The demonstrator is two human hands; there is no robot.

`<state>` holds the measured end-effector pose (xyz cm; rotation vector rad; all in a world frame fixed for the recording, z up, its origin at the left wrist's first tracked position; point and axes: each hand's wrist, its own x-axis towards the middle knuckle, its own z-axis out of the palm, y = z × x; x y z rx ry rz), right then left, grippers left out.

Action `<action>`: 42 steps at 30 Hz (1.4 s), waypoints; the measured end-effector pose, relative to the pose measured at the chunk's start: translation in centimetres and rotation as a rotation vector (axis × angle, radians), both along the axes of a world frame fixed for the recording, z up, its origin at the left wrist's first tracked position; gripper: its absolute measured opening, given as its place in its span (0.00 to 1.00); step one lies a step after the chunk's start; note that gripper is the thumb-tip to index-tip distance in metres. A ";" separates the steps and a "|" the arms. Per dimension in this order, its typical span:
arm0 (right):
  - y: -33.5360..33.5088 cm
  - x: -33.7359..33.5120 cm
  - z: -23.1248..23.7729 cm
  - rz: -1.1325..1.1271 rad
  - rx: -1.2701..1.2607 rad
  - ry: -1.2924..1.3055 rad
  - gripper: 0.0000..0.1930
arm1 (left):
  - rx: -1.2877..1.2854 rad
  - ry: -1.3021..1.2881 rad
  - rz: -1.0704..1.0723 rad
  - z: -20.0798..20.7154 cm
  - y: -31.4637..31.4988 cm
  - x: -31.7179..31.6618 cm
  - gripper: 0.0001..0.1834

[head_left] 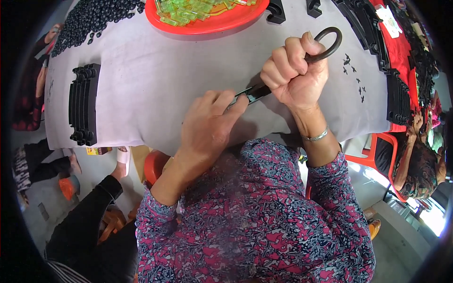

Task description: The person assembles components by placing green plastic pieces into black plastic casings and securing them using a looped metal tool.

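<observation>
My right hand (299, 78) is a closed fist around a black hook-ended rod (338, 42), and the curved end sticks out past the thumb. Out of the other side of the fist runs a narrow dark piece with a shiny edge (257, 92), slanting down to the left. My left hand (207, 122) pinches the lower end of that piece between thumb and fingers; the fingers cover its tip. Whether rod and piece are one thing I cannot tell. Both hands are just above the grey-white tablecloth (151, 80).
A red tray (207, 29) of clear green pieces (181, 10) stands at the far side. Small black parts (94, 21) are heaped far left. Stacks of black slotted parts (85, 104) lie left and right (398, 99). Tiny black bits (355, 70) lie right. People sit nearby.
</observation>
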<state>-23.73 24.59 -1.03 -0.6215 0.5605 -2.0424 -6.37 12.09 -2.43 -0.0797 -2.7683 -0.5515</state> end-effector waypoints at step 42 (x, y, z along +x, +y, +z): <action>4.5 -0.9 4.2 -0.068 -0.208 -0.079 0.25 | -0.011 0.038 -0.284 3.4 -5.5 -1.9 0.20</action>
